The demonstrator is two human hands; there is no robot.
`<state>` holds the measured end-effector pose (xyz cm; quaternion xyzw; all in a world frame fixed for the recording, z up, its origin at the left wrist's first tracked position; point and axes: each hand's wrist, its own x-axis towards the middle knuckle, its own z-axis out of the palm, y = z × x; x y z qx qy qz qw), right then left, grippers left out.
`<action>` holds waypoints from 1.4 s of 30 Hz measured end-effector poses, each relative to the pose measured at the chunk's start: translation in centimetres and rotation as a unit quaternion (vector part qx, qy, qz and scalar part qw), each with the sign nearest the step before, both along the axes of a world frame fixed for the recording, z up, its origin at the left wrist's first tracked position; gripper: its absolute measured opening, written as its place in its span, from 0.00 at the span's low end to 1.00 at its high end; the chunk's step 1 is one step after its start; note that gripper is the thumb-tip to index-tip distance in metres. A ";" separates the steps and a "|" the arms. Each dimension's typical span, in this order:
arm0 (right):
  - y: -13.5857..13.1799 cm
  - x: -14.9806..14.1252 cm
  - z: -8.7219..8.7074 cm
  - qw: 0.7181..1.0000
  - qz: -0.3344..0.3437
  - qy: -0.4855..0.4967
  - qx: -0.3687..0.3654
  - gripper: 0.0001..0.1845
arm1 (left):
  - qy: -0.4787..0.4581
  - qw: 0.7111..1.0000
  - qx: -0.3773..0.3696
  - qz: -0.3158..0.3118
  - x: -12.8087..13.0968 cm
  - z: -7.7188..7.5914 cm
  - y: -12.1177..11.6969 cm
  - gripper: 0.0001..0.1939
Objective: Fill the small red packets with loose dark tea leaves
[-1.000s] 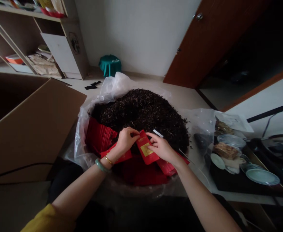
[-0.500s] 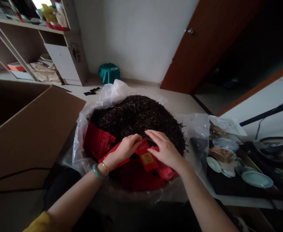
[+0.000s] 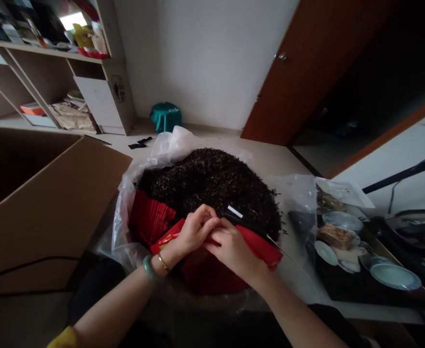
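My left hand (image 3: 196, 231) and my right hand (image 3: 234, 246) meet over the front of a plastic-lined tub, fingertips touching and curled together. A bit of red shows between them, but the fingers hide whatever they grip. Beneath my hands lie dark red packets (image 3: 212, 280). A neat row of red packets (image 3: 149, 217) stands at the tub's left side, and more red packets (image 3: 259, 241) lie by my right hand. Behind is a heap of dark, twisted dry leaves (image 3: 215, 179), like loose tea. A small white strip (image 3: 235, 211) sits at the heap's near edge.
Clear plastic lining (image 3: 123, 208) hangs over the tub's rim. An open cardboard box (image 3: 63, 203) stands close on the left. To the right, a dark tray (image 3: 335, 285) holds bowls and a clear container. A teal-covered bin (image 3: 166, 117) is by the wall, near a brown door (image 3: 270, 96).
My hands, apart before with a gold-marked red packet between them, have come together. That packet's gold mark is out of sight. The white strip has come into view, and the camera view has shifted slightly.
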<state>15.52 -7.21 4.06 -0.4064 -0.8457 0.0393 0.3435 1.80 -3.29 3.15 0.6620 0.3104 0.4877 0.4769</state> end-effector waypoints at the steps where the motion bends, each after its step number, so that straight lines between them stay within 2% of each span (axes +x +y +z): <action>1: -0.3 -0.1 0.2 1.000 0.001 -0.003 0.029 0.11 | -0.007 1.000 -0.007 -0.011 -0.1 0.2 0.0 0.12; 5: -0.9 0.4 2.0 0.984 0.000 -0.018 0.177 0.07 | -0.059 0.998 -0.010 -0.017 -1.2 1.2 0.5 0.14; 8: -0.5 1.2 3.2 0.973 -0.014 0.004 0.231 0.06 | -0.057 0.998 0.011 -0.012 -2.0 1.7 1.0 0.19; 11: 0.2 2.1 3.5 0.972 -0.034 0.033 0.231 0.07 | 0.010 0.994 -0.076 -0.077 -1.9 1.5 1.3 0.21; 13: 0.8 2.5 3.3 0.976 -0.048 0.039 0.209 0.08 | 0.036 0.985 -0.140 -0.093 -1.5 1.2 1.4 0.25; 15: 1.3 2.7 2.9 0.979 -0.073 0.031 0.185 0.10 | 0.018 0.982 -0.172 -0.072 -1.2 0.9 1.6 0.27; 19: 1.9 2.7 1.9 0.982 -0.115 0.015 0.148 0.17 | 0.023 0.986 -0.164 -0.010 -1.2 0.8 2.3 0.26; 24: 2.1 2.4 0.7 0.993 -0.088 0.048 0.069 0.15 | 0.089 0.993 -0.078 0.029 -2.1 0.7 3.0 0.19; 26: 2.1 2.3 0.4 0.995 -0.076 0.068 -0.009 0.11 | 0.108 0.993 -0.020 0.041 -2.3 0.7 2.9 0.14; 28: 2.2 2.3 0.4 0.987 -0.044 0.095 -0.120 0.07 | 0.122 0.991 0.030 0.051 -2.3 0.6 2.6 0.10; 30: 2.3 2.3 0.3 0.971 -0.004 0.117 -0.209 0.10 | 0.143 0.987 0.060 0.046 -2.2 0.6 2.4 0.08; 31: 2.3 2.3 0.2 0.966 0.010 0.120 -0.230 0.11 | 0.155 0.985 0.065 0.037 -2.2 0.6 2.4 0.08; 34: 2.6 2.5 -0.3 0.972 0.013 0.107 -0.208 0.12 | 0.186 0.979 0.076 0.009 -2.1 0.6 2.8 0.08; 36: 2.8 2.6 -0.9 0.979 0.013 0.098 -0.177 0.12 | 0.203 0.972 0.116 0.015 -2.1 0.5 3.2 0.08; 39: 3.2 2.6 -1.8 0.974 0.010 0.128 -0.189 0.14 | 0.246 0.941 0.221 0.077 -2.2 0.1 3.5 0.09; 42: 3.7 2.7 -2.5 0.947 0.008 0.197 -0.254 0.18 | 0.295 0.894 0.312 0.132 -2.2 -0.4 3.1 0.12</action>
